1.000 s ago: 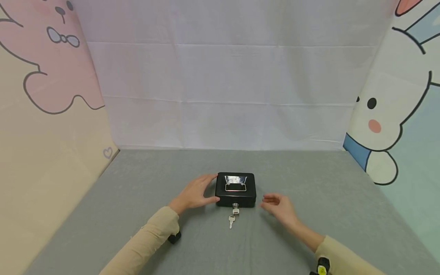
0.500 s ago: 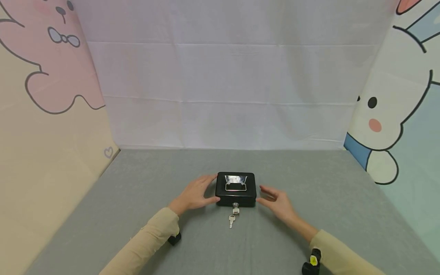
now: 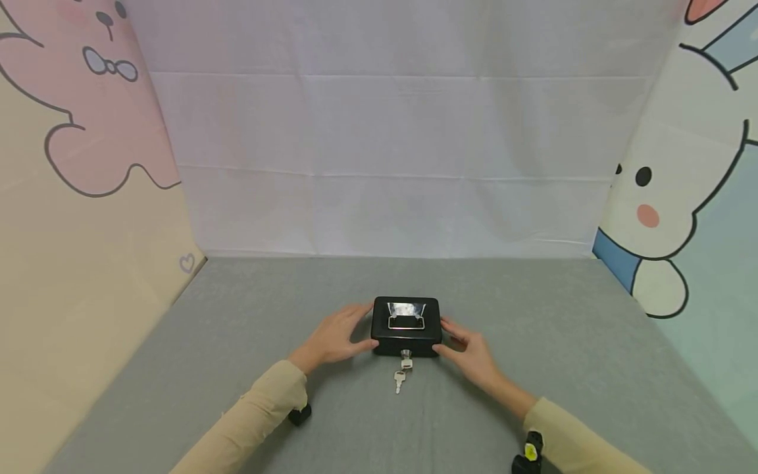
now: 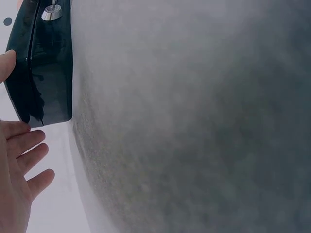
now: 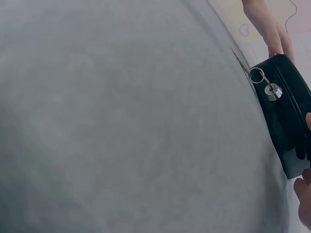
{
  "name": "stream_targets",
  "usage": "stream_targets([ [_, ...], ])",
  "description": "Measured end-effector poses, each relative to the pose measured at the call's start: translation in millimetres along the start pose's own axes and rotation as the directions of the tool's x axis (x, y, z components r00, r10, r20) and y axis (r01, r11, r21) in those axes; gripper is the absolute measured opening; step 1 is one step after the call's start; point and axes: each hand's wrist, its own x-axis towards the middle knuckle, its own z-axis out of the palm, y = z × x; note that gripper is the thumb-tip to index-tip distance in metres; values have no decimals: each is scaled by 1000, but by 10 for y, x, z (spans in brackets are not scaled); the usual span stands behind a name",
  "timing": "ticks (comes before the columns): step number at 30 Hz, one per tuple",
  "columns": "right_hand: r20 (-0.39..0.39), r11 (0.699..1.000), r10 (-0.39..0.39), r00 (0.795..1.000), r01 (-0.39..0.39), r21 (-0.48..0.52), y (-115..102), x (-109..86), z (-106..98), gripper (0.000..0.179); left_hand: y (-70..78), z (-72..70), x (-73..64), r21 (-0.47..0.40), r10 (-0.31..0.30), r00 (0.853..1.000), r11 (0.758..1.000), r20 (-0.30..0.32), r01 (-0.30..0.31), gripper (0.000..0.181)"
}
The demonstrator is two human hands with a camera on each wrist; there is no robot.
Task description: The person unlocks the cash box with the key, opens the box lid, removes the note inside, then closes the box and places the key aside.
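Note:
A small black cash box [image 3: 407,343] stands on the grey cloth, with a silver carrying handle [image 3: 406,323] on its lid. From the front lock [image 4: 51,13] hang keys [image 3: 399,378] on a ring [image 5: 256,75]. At the box's left end, my left hand [image 3: 331,336] touches it with spread, fairly straight fingers, the thumb by the front corner. My right hand [image 3: 476,357] lies against the right end, its thumb at the front corner and its fingers along the side. The right fingertips are partly hidden in the head view.
Grey cloth [image 3: 284,283] covers the table around the box. A white sheet [image 3: 379,145] hangs behind it. Printed cartoon panels [image 3: 101,230] close in both sides. Small black devices [image 3: 527,454] sit at the wrists.
My right hand has moved left from beside the box until it meets the right end. The left hand and the box have stayed in place.

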Motion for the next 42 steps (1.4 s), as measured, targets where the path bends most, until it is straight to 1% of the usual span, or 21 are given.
stream_targets([
  [6, 9, 999, -40, 999, 40, -12, -19, -6, 15, 49, 27, -21, -8, -2, 15, 1000, 1000, 10, -15, 74],
  [11, 8, 999, -37, 999, 37, -3, -41, -11, 27, 49, 38, -18, -5, 6, 14, 1000, 1000, 26, -14, 71],
  [19, -7, 999, -33, 999, 33, -22, -48, -13, 33, 47, 39, -16, 1, -8, -5, 998, 1000, 62, 5, 70],
  [26, -7, 999, -37, 999, 37, -19, -70, -8, 33, 46, 42, -37, 14, -24, -4, 998, 1000, 59, 5, 68],
  [33, -28, 1000, -23, 999, 23, -20, -101, 16, 29, 45, 49, -52, 35, -31, -30, 998, 999, 53, 31, 66],
  [36, -36, 1000, -15, 999, 15, -10, -105, 25, 29, 45, 56, -66, 35, -30, -30, 998, 999, 51, 31, 65],
  [39, -45, 1000, -12, 999, 11, -5, -119, 33, 27, 45, 63, -84, 38, -38, -20, 999, 999, 39, 22, 63],
  [42, -56, 1000, 10, 998, -10, 0, -152, 39, 21, 45, 69, -101, 49, -56, -13, 1000, 998, 17, 13, 62],
])
